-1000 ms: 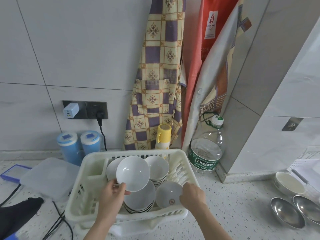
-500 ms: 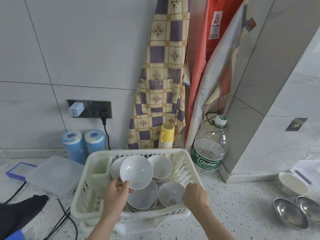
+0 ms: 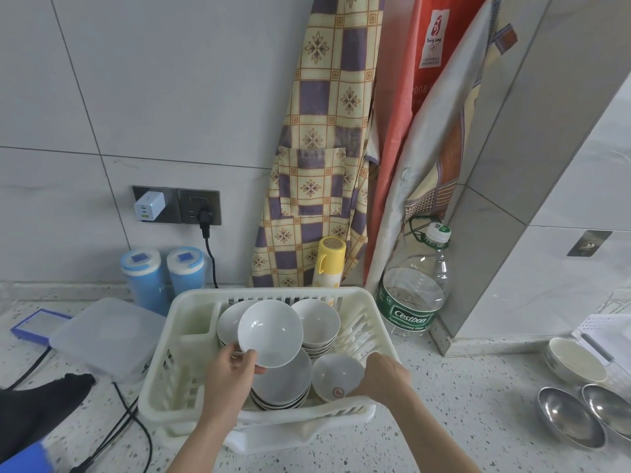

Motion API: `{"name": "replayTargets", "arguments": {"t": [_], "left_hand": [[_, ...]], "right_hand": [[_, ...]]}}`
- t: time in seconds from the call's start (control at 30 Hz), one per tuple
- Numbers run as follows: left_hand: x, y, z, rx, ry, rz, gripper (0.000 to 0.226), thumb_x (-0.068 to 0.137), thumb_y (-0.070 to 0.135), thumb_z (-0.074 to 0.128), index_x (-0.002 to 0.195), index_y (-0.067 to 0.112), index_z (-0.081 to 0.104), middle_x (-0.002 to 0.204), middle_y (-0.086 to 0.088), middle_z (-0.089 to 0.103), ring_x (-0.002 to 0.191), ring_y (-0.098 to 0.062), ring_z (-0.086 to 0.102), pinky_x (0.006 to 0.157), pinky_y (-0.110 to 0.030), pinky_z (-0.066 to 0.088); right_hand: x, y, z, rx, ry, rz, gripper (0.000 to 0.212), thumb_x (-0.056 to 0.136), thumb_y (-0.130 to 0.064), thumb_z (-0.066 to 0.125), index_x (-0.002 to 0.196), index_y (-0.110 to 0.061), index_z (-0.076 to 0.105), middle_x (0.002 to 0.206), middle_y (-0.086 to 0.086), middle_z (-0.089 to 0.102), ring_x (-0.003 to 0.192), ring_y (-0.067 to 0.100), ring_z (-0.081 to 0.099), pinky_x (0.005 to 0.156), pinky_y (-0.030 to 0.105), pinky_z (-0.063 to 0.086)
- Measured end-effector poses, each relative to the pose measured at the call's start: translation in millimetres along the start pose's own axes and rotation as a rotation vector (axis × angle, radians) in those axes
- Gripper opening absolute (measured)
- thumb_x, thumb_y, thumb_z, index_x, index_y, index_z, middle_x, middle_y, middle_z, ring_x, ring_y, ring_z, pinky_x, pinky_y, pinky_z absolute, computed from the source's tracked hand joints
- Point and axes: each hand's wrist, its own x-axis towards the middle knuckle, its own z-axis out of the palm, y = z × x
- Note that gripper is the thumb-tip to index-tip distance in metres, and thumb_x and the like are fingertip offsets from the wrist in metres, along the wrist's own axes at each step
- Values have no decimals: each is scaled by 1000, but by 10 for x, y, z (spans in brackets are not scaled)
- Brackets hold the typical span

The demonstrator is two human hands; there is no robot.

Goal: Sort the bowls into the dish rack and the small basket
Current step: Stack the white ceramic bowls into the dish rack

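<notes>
1. Currently, a white round ceramic bowl (image 3: 270, 332) is gripped by the left hand (image 3: 229, 377), thumb on the near rim and fingers curled behind; it is held tilted, cavity facing the camera, above the stacks in the white slotted plastic dish rack (image 3: 191, 336).
2. A small white bowl with a red mark (image 3: 336, 377) lies on its side at the rack's right front; its right edge is touched by the right hand (image 3: 386, 373). Fingers are curled downward there, but whether the bowl is actually gripped cannot be told.
3. Inside the rack: a stack of wide white dishes with dark rims (image 3: 280, 390) under the lifted bowl, and a stack of white bowls (image 3: 316, 322) at the back.
4. The rack sits on a speckled countertop (image 3: 444, 421).
5. At the right, well apart from the rack: a cream bowl (image 3: 575, 361) and two steel bowls (image 3: 568, 416).
6. Behind the rack: a yellow flask (image 3: 329, 259), a clear Cestbon water bottle (image 3: 413, 295) and two blue lidded canisters (image 3: 162, 274).
</notes>
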Motion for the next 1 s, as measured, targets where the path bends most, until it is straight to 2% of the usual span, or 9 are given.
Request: {"name": "replayTargets", "arguments": {"t": [0.2, 0.3, 0.4, 0.47, 0.6, 0.77, 0.83, 0.93, 1.0], "left_hand": [[8, -21, -6, -4, -7, 0, 15, 89, 12, 57, 90, 25, 65, 65, -2, 74, 60, -2, 66, 61, -32, 47], [16, -32, 1, 2, -10, 10, 14, 89, 12, 57, 89, 23, 65, 64, -1, 74, 58, 0, 65, 60, -31, 46], [13, -36, 5, -2, -17, 15, 13, 88, 12, 57, 89, 23, 65, 66, 0, 75, 55, 1, 64, 59, -31, 46], [12, -34, 13, -2, -14, 20, 14, 88, 12, 57, 89, 24, 65, 66, 0, 75, 55, 3, 63, 58, -31, 45], [7, -23, 26, 3, -16, 29, 14, 89, 12, 58, 90, 23, 65, 65, 0, 75, 52, 3, 62, 60, -31, 45], [10, -26, 26, 8, -25, 22, 14, 89, 11, 57, 91, 23, 66, 65, -2, 75, 47, 1, 59, 58, -32, 45], [18, -18, 25, 12, -31, 2, 14, 89, 13, 56, 93, 22, 66, 65, -3, 75, 50, -3, 59, 59, -32, 45], [31, 13, 17, -6, -38, -44, 15, 90, 12, 54, 93, 19, 67, 65, -6, 75, 48, -11, 50, 52, -27, 42], [23, 50, 9, -22, -40, -81, 17, 90, 11, 52, 92, 18, 68, 65, -8, 75, 42, -10, 41, 47, -25, 39]], "right_hand": [[34, -35, -4, -43, -22, 10, 56, 74, -47, 79, 116, -17, 57, 109, -2, 66, 100, 19, 64, 71, 28, 49], [27, -66, 4, -87, -2, -3, 54, 75, -46, 79, 115, -17, 58, 110, -1, 66, 102, 20, 64, 74, 30, 52], [21, -96, 0, -127, 27, -21, 46, 79, -39, 77, 114, -13, 61, 100, 0, 65, 101, 22, 65, 69, 29, 49], [23, -118, -5, -149, 24, -36, 46, 79, -40, 78, 112, -12, 61, 97, 1, 64, 102, 22, 65, 68, 28, 47], [35, -121, -24, -141, 16, -57, 55, 78, -46, 78, 116, -11, 59, 112, 3, 67, 106, 23, 64, 72, 29, 48], [12, -128, -27, -156, 17, -80, 57, 78, -47, 77, 119, -11, 59, 115, 4, 67, 106, 23, 65, 71, 28, 47], [4, -133, -37, -178, 23, -95, 60, 79, -50, 76, 121, -10, 58, 115, 4, 66, 106, 23, 65, 71, 28, 47], [-21, -90, -71, -140, 14, -102, 68, 73, -63, 73, 115, -11, 57, 104, 1, 63, 100, 22, 65, 71, 30, 51], [-47, -53, -105, -136, 36, -82, 61, 78, -66, 66, 108, -13, 58, 92, -1, 55, 89, 20, 62, 69, 30, 50]]}}
